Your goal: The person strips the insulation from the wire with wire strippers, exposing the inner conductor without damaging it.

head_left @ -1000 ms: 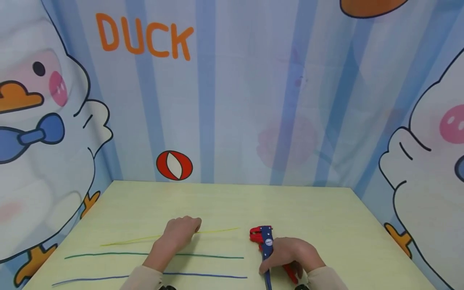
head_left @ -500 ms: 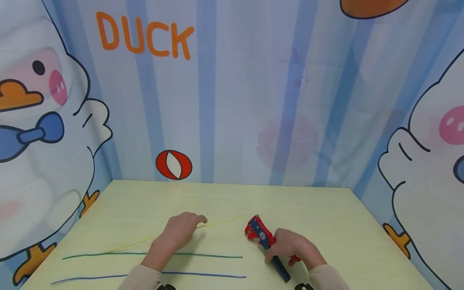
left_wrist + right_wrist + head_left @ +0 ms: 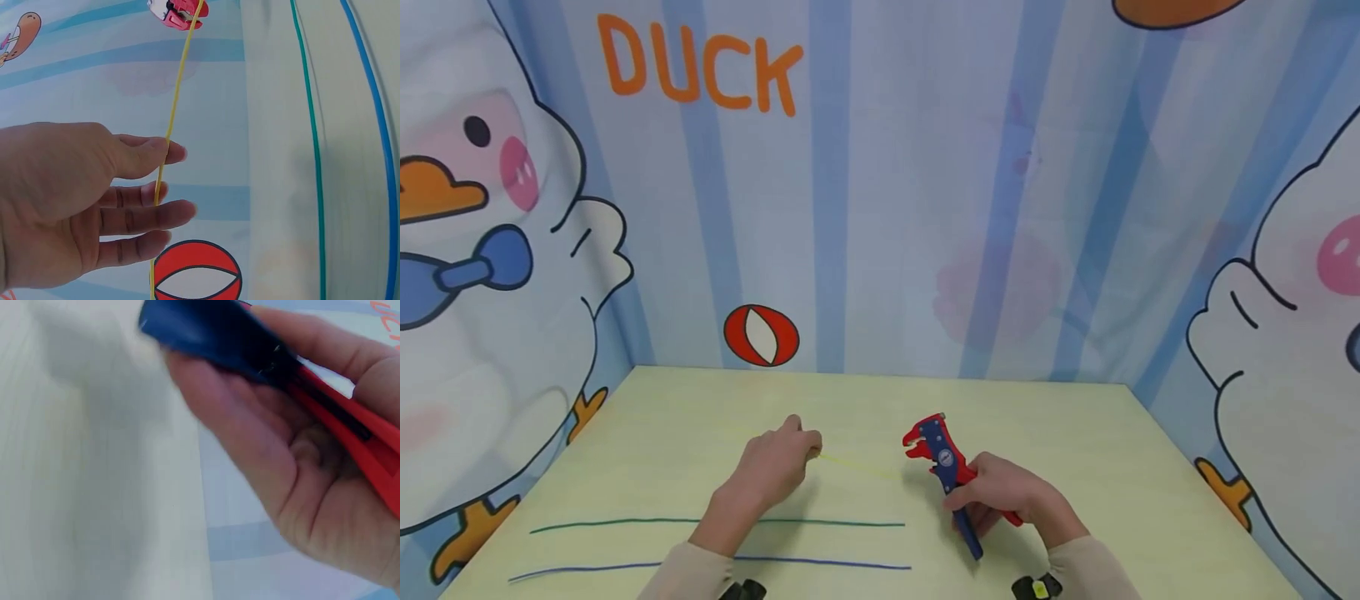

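A yellow wire [image 3: 178, 81] is pinched between the thumb and index finger of the left hand [image 3: 775, 467], the other fingers loosely spread in the left wrist view. From there the wire runs toward the tool's head. The right hand [image 3: 1003, 493] grips a red and blue wire stripper [image 3: 946, 460] by its handles, raised above the table with its jaws pointing up and left. In the right wrist view fingers of the right hand [image 3: 250, 444] curl round the blue handle [image 3: 206, 337]. Whether the wire touches the jaws cannot be told.
A green wire [image 3: 831, 522] and, nearer the front edge, a blue wire [image 3: 827, 563] lie left to right on the pale table [image 3: 1037, 417]. Behind the table hangs a striped curtain [image 3: 895, 208] with duck prints.
The right hand has lifted the wire stripper and tilted its head to the left. The left hand has raised the yellow wire off the table.
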A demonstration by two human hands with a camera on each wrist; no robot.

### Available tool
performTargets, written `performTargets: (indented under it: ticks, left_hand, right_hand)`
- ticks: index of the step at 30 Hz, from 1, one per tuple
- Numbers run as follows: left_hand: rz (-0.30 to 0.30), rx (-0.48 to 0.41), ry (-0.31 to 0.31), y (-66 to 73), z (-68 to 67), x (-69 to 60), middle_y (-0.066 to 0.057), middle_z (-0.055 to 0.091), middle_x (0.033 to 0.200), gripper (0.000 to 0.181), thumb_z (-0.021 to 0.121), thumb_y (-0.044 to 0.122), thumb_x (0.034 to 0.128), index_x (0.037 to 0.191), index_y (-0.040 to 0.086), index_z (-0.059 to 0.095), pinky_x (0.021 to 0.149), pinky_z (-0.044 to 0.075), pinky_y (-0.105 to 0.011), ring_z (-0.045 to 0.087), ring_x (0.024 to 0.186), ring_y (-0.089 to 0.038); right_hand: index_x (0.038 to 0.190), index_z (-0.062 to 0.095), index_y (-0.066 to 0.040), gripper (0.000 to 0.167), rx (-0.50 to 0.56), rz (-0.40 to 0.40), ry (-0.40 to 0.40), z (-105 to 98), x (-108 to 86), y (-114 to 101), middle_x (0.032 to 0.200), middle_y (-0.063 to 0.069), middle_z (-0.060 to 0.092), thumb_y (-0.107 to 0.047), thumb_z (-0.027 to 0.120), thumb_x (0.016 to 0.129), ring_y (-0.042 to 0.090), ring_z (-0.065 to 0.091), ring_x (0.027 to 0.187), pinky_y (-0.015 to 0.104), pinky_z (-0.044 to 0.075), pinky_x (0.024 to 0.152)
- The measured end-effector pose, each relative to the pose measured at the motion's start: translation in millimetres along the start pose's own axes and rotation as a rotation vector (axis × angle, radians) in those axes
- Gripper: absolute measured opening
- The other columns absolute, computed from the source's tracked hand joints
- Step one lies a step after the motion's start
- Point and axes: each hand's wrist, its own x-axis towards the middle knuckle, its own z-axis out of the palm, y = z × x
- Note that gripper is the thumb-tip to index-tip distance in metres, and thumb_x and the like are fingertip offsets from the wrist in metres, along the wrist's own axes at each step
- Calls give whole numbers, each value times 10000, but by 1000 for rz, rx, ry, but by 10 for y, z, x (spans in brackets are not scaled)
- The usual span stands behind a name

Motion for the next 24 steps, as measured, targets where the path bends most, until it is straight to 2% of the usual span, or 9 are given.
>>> performTargets:
  ticks: [3, 6, 10, 13, 19, 24]
  left_hand:
    - [7, 13, 62, 8, -31, 12, -9, 411, 795, 49, 698, 100, 938, 922, 127, 661, 488, 354, -286, 371, 509, -134]
    - [8, 13, 134, 10, -66, 36, 6, 461, 800, 52, 717, 130, 929, 922, 136, 666, 477, 375, -269, 423, 527, -113]
    - [-12, -14, 179, 6, -99, 64, 41, 568, 782, 54, 721, 116, 923, 927, 143, 674, 519, 442, -266, 512, 606, -108]
    - [-29, -45, 190, -4, -105, 76, 49, 597, 769, 48, 700, 110, 939, 955, 148, 676, 544, 463, -276, 535, 633, -108]
    - [-25, -70, 223, 2, -107, 88, 43, 589, 784, 118, 673, 121, 961, 1061, 163, 719, 498, 424, -254, 517, 603, -106]
    - [-25, -60, 239, 30, -95, 83, 49, 560, 758, 123, 689, 130, 951, 1058, 171, 733, 475, 397, -237, 478, 578, -95]
  right_hand:
    - [1090, 674, 58, 285, 75, -55, -60, -28, 14, 3, 843, 179, 731, -160, 727, 913, 292, 726, 722, 421, 588, 702]
    - [1173, 631, 97, 347, 186, -134, -115, -52, 28, 14, 933, 216, 722, -137, 709, 929, 328, 726, 826, 444, 577, 782]
    - [1141, 570, 140, 335, 298, -224, -191, -83, 13, 11, 1036, 260, 705, -106, 685, 944, 381, 710, 945, 467, 549, 864]
    - [1102, 559, 112, 270, 318, -250, -226, -92, -10, -7, 1029, 266, 697, -88, 665, 955, 379, 711, 929, 474, 546, 868]
    - [1133, 571, 76, 245, 312, -282, -166, -40, -17, -68, 968, 244, 657, -102, 625, 973, 295, 694, 819, 463, 562, 826]
    - [1140, 606, 53, 284, 258, -290, -113, 32, 6, -96, 893, 189, 671, -184, 634, 985, 269, 679, 778, 440, 568, 794]
